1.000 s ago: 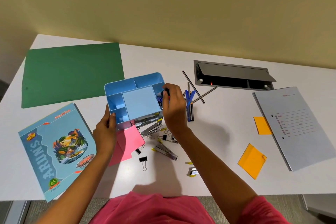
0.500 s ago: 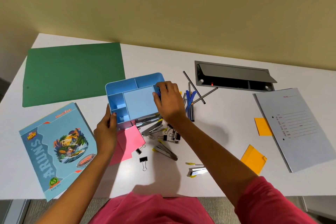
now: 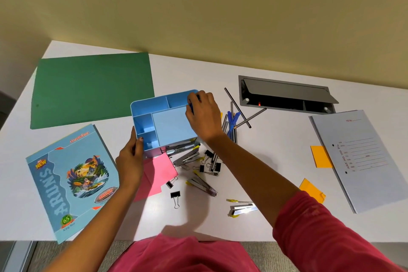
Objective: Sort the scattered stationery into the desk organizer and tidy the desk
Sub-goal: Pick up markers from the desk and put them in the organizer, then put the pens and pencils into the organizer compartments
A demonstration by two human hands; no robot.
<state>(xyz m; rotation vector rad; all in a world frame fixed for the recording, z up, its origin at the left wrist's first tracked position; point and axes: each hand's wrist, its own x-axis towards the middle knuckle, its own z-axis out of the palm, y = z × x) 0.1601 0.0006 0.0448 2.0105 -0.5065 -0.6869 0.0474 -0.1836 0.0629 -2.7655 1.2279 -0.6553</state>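
Note:
A light blue desk organizer (image 3: pixel 154 115) with several compartments stands mid-desk. My left hand (image 3: pixel 130 157) grips its near left corner. My right hand (image 3: pixel 203 115) is over its far right compartment, fingers closed on a small blue pen-like item that is mostly hidden. Blue pens and grey pencils (image 3: pixel 231 121) lie right of the organizer. Metal staplers (image 3: pixel 187 158), black binder clips (image 3: pixel 175 195) and pink sticky notes (image 3: pixel 159 172) are scattered in front of it.
A green folder (image 3: pixel 92 88) lies at the back left, a blue notebook (image 3: pixel 72 179) at the front left. A grey file (image 3: pixel 362 157) and orange sticky notes (image 3: pixel 312 190) are at the right. An open grey cable hatch (image 3: pixel 284 95) sits at the back.
My right hand has moved left and away from me, from the organizer's right side to over its far right compartment. My left hand has stayed on the organizer's corner.

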